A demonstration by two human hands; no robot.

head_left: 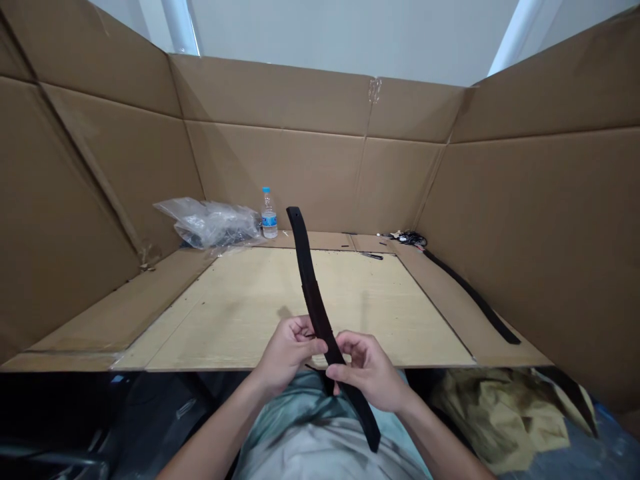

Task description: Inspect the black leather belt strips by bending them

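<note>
Left hand [291, 352] and right hand [369, 375] both pinching black strip [310, 293], thumbs on top, at desk's [250, 300] near edge; strip slanted, far end leaning left. Second strip [473, 295] along right edge. Plastic bag [215, 223] near far-left corner, bottle [269, 225] just beside.

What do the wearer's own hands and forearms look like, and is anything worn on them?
The left hand and right hand are bare: no gloves, rings or cables show. The forearms are bare, no sleeves or watch in view. Pale grey and green clothing shows between them.
</note>
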